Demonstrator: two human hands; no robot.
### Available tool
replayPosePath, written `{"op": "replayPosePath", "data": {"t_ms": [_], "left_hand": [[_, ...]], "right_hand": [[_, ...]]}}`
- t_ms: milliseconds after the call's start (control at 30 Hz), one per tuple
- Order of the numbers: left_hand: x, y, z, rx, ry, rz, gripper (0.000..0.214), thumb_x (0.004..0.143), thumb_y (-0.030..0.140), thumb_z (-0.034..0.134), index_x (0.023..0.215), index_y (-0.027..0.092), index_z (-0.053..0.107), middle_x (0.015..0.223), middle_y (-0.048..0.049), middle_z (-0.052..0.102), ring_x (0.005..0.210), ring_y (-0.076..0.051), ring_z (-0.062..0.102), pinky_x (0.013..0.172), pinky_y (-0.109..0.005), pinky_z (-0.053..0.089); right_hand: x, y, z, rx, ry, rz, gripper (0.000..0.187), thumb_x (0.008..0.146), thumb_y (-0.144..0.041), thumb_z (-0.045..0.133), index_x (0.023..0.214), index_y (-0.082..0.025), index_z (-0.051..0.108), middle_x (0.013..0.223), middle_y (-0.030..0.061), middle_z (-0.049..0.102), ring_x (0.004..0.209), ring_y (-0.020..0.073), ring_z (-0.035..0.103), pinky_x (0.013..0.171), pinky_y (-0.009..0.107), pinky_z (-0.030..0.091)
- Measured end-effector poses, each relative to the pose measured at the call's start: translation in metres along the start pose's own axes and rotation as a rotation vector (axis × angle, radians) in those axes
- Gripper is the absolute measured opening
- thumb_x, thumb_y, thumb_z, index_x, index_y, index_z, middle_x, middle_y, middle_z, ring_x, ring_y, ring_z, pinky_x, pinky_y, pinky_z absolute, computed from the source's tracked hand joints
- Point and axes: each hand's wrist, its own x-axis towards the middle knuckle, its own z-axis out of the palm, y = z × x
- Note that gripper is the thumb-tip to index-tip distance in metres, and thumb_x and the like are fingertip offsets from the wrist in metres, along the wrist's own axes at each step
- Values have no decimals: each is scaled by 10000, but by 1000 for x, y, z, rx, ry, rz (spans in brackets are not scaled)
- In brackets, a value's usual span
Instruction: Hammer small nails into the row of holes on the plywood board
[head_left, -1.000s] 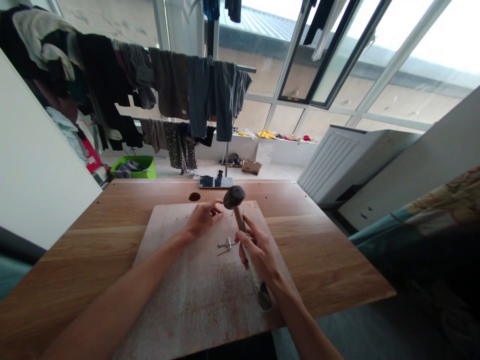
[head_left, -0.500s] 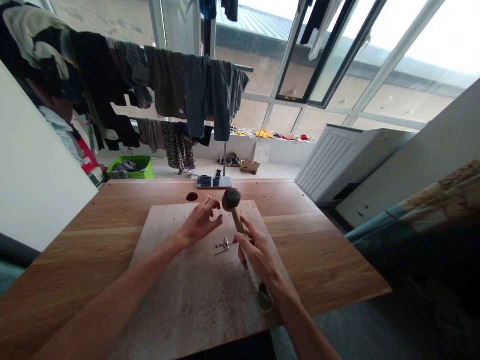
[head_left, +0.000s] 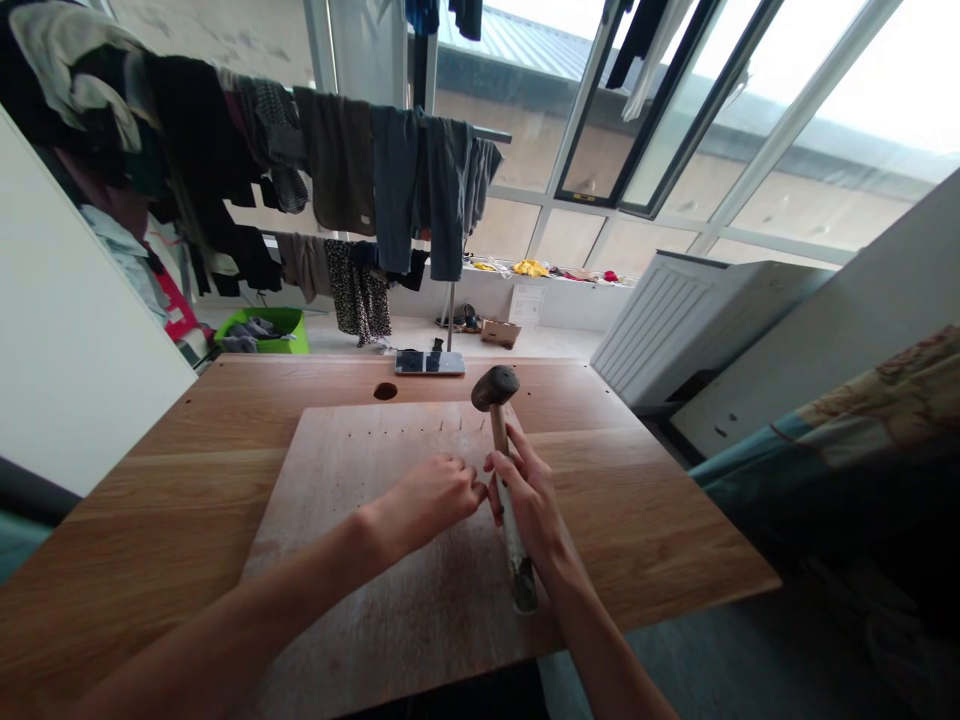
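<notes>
My right hand (head_left: 523, 487) grips the wooden handle of a rubber mallet (head_left: 496, 388), its dark head raised above the board's far right part. Close by on the left, my left hand (head_left: 442, 495) is closed, fingertips pinched together near the mallet handle; what they hold, if anything, is hidden. Both hands are over a worn wooden board (head_left: 375, 600). Several thin nails (head_left: 460, 424) stand upright in a row near its far edge, with small dark holes further left. The loose nails seen before are hidden behind my left hand.
The board lies on a wood-grain table (head_left: 637, 500). A phone (head_left: 430, 363) rests at the table's far edge, beside a round hole (head_left: 385, 391). Beyond are a green basket (head_left: 289, 330), hanging clothes (head_left: 337, 165) and a white ribbed panel (head_left: 656, 320).
My left hand has moved right and nearer to me, from the upright nails to the loose ones, and its fingers have closed. The mallet head has shifted right.
</notes>
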Motion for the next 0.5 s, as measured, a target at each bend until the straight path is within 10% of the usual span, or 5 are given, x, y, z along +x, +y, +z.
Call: {"op": "replayPosePath", "data": {"t_ms": [233, 500], "left_hand": [[-9, -47, -16, -282, 85, -59, 318, 811, 1, 512, 994, 190, 691, 915, -55, 686, 818, -175, 660, 762, -285, 519], [-19, -109, 21, -763, 436, -514, 176, 801, 255, 608, 903, 155, 709, 844, -51, 727, 743, -160, 662, 689, -267, 547]], "right_hand": [[1, 4, -2, 1, -5, -34, 525, 880, -405, 585, 1368, -228, 509, 706, -52, 553, 361, 64, 442, 273, 177, 368], [2, 3, -1, -3, -25, -39, 477, 889, -385, 575, 1334, -219, 532, 769, -38, 554, 367, 53, 446, 273, 175, 371]]}}
